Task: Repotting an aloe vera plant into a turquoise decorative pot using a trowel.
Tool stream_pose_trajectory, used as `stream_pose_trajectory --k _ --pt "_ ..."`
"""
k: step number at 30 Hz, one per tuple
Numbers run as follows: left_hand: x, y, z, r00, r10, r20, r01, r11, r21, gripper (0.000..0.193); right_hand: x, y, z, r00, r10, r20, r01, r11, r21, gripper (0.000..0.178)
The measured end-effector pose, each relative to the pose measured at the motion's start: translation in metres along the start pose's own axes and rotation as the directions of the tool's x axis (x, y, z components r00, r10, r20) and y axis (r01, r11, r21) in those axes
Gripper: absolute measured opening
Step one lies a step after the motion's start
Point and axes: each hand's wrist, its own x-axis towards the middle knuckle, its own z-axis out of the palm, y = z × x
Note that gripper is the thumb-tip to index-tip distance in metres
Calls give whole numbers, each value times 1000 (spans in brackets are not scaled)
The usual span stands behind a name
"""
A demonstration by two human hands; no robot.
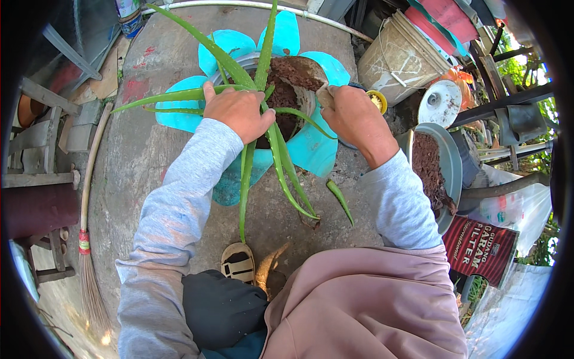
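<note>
An aloe vera plant (234, 70) with long spiky leaves stands over a round pot with turquoise petal-shaped flaps (314, 148). My left hand (239, 113) is closed around the base of its leaves, over the pot's mouth. Reddish-brown soil (286, 96) shows inside the pot, while the plant's roots are hidden under my hand and the leaves. At the pot's right rim, my right hand (357, 122) grips the pale end of a scoop-like tool (324, 96). Dark soil lies at its far end, against the pot's rim.
A loose aloe leaf (339, 200) lies on the concrete. To the right are a grey tub of soil (455, 173), a yellow-rimmed cup (378, 100), a white round dish (440, 103) and a stained bucket (403, 57). A broom (92, 179) lies at left, near wooden furniture.
</note>
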Motion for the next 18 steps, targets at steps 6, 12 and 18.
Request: stream_pose_trajectory --k 6,12,18 --pt "-1 2 -4 999 -21 36 21 1000 7 42 -4 2 -10 999 -29 21 30 997 -69 22" --pt "-2 6 -6 1000 -20 13 20 1000 -5 38 11 -12 29 1000 -21 18 23 993 -115 13" --pt "-5 1 -3 1000 -21 4 21 1000 -17 37 4 -14 32 995 -86 -44 81 990 -112 11"
